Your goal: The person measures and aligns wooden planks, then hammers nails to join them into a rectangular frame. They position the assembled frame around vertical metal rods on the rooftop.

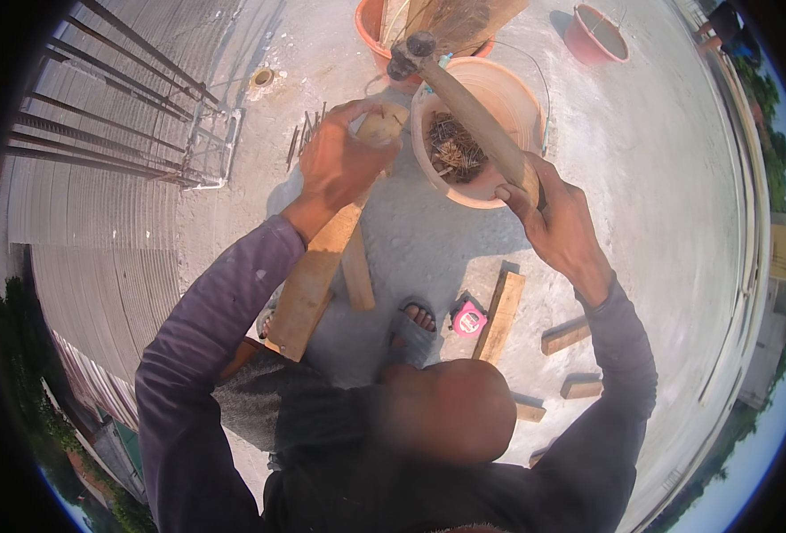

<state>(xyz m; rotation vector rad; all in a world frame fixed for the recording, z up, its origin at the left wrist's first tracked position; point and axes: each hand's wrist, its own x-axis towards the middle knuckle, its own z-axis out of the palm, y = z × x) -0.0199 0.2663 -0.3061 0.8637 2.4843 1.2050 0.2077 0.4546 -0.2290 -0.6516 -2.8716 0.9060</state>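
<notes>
A pale concrete floor is spreading beneath everything, with ribbed steel bars jutting in at the upper left. A peach-coloured bucket is standing ahead of the person, an orange bucket holding boards is sitting just beyond it, and a smaller pink bucket is standing well apart at the upper right. A wooden plank is running from beside the legs up to the left wrist, a shorter wooden strip lying next to it. The right hand is gripping a hammer low on its handle, its dark head hanging above the buckets. The left hand is curling its fingers around a pale, blurred piece whose kind I cannot tell. Wooden blocks are lying at the right, a pink tape measure is resting beside a longer block, and thin nail-like rods are lying left of the left hand.
</notes>
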